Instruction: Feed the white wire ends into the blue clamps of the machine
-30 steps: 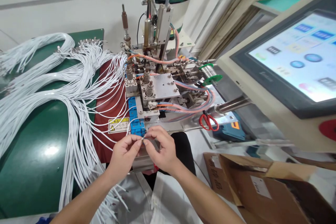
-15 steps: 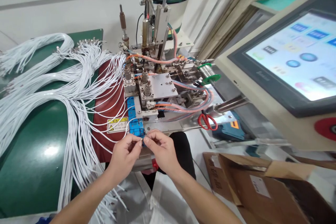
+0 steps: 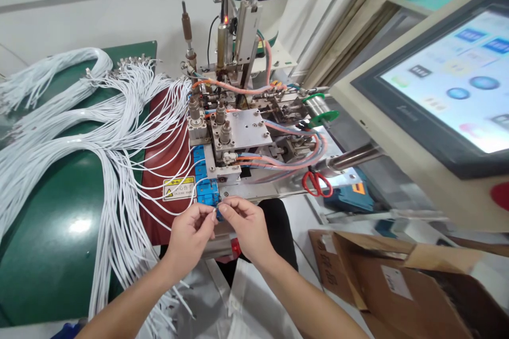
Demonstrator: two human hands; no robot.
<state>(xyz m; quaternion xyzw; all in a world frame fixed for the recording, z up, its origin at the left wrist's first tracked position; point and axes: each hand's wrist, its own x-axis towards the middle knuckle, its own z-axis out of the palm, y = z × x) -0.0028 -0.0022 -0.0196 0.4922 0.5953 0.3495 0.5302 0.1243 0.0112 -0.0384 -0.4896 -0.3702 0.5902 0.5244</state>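
Observation:
My left hand is closed in a pinch on the end of a white cable, of which only a short tip shows. Fingertip to fingertip with it, my right hand also pinches, but what lies between its thumb and finger is hidden. Both hands meet at the near end of a row of blue clamp blocks along the machine's edge. White cables run from a large bundle on the left into these blocks.
A machine with a solder wire spool stands ahead. Red-handled scissors hang at its front. A touchscreen panel juts in at right, above an open cardboard box. A green table lies left.
The view has shifted slightly, and the touchscreen sits farther right. A red light on the machine's upright shows brighter. Both hands keep nearly the same pinch and place.

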